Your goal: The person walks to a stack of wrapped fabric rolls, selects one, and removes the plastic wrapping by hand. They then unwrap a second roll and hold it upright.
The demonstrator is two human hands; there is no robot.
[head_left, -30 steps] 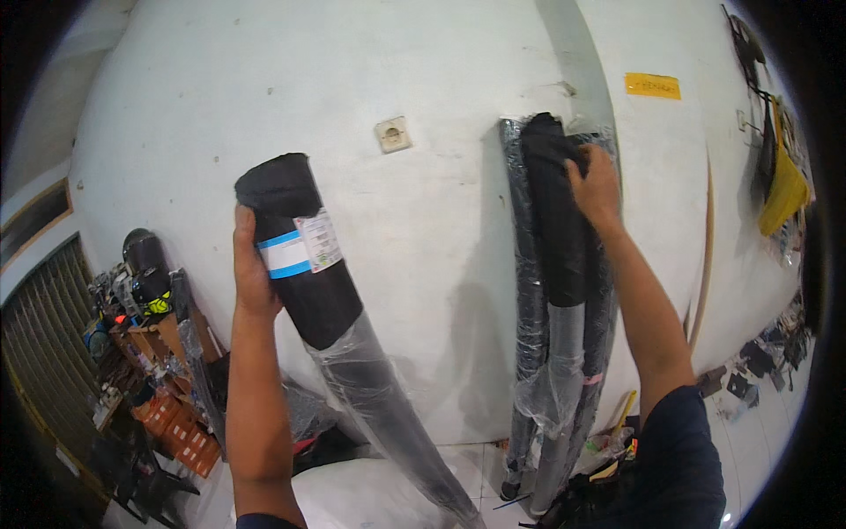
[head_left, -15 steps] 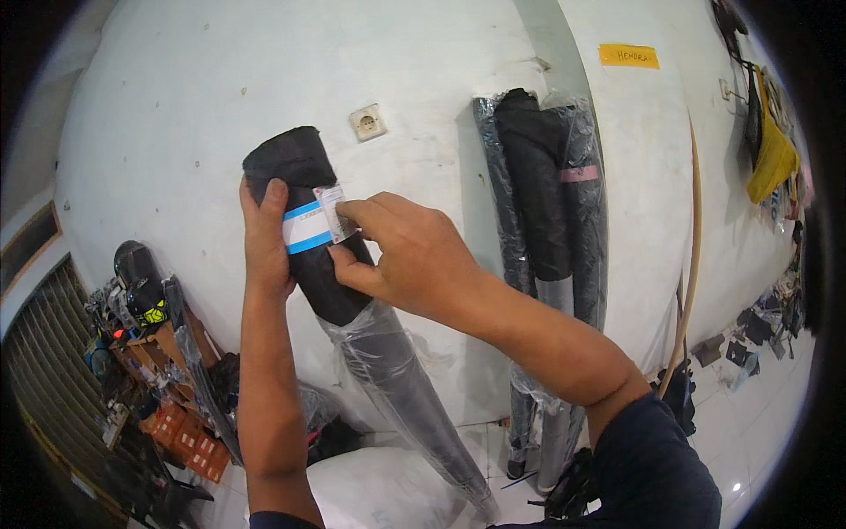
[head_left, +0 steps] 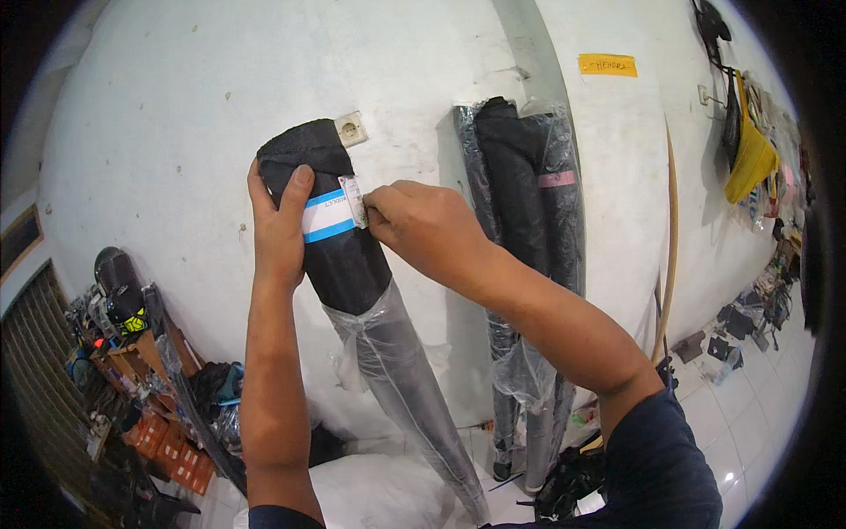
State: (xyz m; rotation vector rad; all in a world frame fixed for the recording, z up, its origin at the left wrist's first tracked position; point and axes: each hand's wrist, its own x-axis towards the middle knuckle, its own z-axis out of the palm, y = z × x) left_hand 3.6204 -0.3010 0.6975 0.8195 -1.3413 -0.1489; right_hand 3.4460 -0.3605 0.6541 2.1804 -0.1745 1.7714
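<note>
Clearly, the black roll (head_left: pixel 344 273) stands tilted in front of the wall, its long axis running from its top end at 11 o'clock to its foot at 5. Clear plastic (head_left: pixel 401 379) sleeves its lower length; above that, bare material carries a blue-and-white band (head_left: pixel 326 219) with a small label (head_left: pixel 354 201) at the band's right end.

The left hand (head_left: pixel 280 231) grips the roll's upper part from 9 o'clock, thumb across the front. The right hand (head_left: pixel 432 225) comes from 3 o'clock, fingers closed in a pinch at the label's outer edge. So the roll lies between both hands, the left being nearer its body, the right nearer the label.

Taking the label as the clock's centre, a wall socket (head_left: pixel 351 130) sits at 12, a yellow strip (head_left: pixel 606 65) at 2, more wrapped rolls (head_left: pixel 515 194) between 3 and 4, a white sack (head_left: pixel 370 489) at 6, and orange boxes (head_left: pixel 176 450) at 7.
</note>
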